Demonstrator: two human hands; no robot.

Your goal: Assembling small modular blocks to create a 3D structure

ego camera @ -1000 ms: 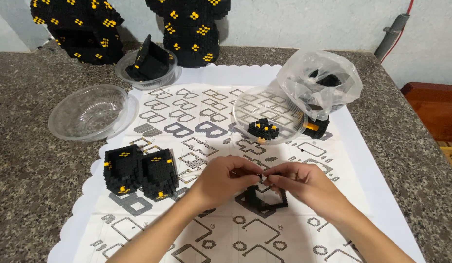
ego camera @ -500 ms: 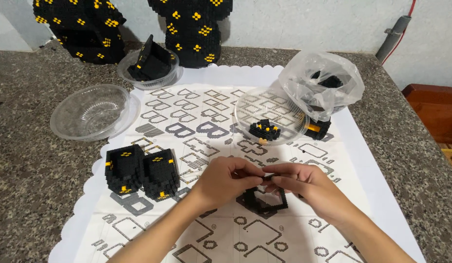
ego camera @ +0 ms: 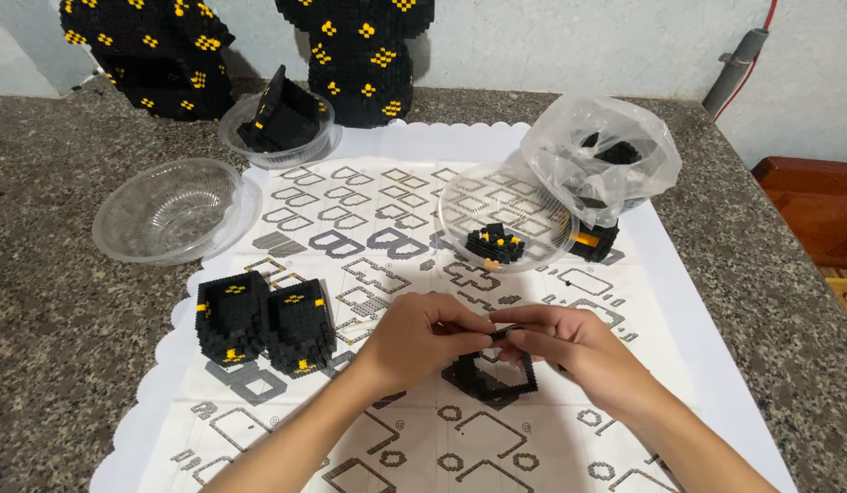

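Directly below the pinching fingertips, low in the frame's centre, lies the black brick ring [ego camera: 493, 374] on the desk; left hand [ego camera: 423, 338] and right hand [ego camera: 569, 347] jointly grip a small black piece [ego camera: 498, 332], equally near.

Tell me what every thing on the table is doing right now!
Left hand: pinching a small black piece.
Right hand: pinching the same piece.
Black brick ring: flat on the paper, under the hands.
Left bowl: upright, empty.
Middle bowl: holds black and yellow bricks.
Plastic bag: open.
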